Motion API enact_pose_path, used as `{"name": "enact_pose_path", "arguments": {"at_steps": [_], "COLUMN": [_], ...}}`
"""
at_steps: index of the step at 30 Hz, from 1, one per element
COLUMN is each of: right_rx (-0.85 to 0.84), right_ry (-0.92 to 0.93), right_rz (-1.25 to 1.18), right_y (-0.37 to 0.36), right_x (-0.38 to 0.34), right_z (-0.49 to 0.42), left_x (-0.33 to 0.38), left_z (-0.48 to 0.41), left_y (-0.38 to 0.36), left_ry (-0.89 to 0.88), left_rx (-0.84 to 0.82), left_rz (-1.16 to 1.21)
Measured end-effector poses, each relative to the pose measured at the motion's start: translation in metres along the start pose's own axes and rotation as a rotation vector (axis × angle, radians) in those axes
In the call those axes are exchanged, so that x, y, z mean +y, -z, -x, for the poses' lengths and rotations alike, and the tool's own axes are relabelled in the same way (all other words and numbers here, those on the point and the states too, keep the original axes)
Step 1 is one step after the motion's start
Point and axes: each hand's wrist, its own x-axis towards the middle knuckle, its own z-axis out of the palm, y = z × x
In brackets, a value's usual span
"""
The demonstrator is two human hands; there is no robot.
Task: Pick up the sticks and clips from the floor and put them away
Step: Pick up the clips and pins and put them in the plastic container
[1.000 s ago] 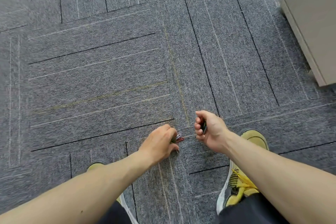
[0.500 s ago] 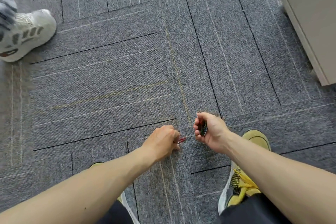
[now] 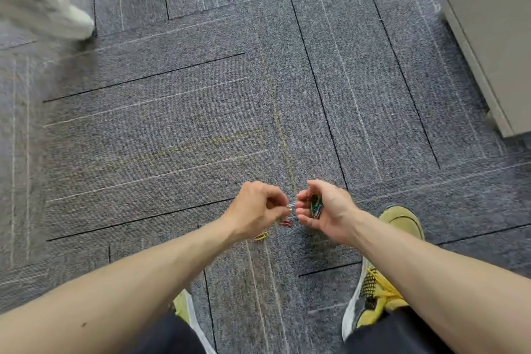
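My left hand [image 3: 260, 208] pinches a small silvery paper clip [image 3: 290, 206] at its fingertips, held just above the grey carpet. Right beside it, my right hand [image 3: 324, 210] is cupped around a bunch of coloured paper clips [image 3: 315, 205], mostly green and dark. The two hands nearly touch at the fingertips. On the carpet below them lie a red clip [image 3: 286, 223] and a yellow clip [image 3: 261, 236]. No sticks are visible.
My yellow shoes [image 3: 382, 273] stand on the carpet under my arms. Another person's white shoe [image 3: 57, 13], blurred, is at the far left. A beige cabinet [image 3: 494, 37] stands at the right edge.
My left hand lifted off the carpet with one clip and moved right toward my right hand, uncovering the red and yellow clips. The other person's shoe came into view and shifted.
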Motion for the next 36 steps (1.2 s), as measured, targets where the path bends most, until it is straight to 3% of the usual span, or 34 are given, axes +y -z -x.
{"name": "enact_pose_path", "arguments": {"at_steps": [6,11,13,15,19,22,30,36], "right_rx": [-0.135,-0.109,-0.109,-0.096,-0.068,-0.06,-0.025,-0.017], "right_ry": [-0.084,-0.068,-0.058,-0.051,-0.047,-0.04,-0.016,-0.009], "right_rz": [-0.127,-0.163,-0.115,-0.091,-0.064,-0.054,-0.047,-0.038], "right_y": [-0.001,0.006,0.008,0.009,0.01,0.01,0.011,0.012], "right_x": [-0.001,-0.005,-0.006,-0.007,-0.006,-0.006,-0.005,-0.005], "right_z": [0.001,0.001,0.001,0.001,0.0,-0.001,-0.003,-0.002], "left_x": [0.033,0.033,0.026,0.012,-0.019,-0.024,-0.012,-0.004], "left_z": [-0.009,-0.006,-0.003,-0.001,0.016,0.026,0.019,0.007], "left_y": [0.005,0.014,0.017,0.017,-0.003,-0.019,-0.025,-0.035], "left_ry": [-0.117,-0.172,-0.173,-0.067,0.149,0.091,-0.012,-0.06], "left_rx": [0.015,0.04,0.125,0.136,-0.106,-0.114,0.012,-0.012], "left_rz": [0.108,0.164,0.11,-0.023,-0.287,-0.408,-0.329,-0.462]}}
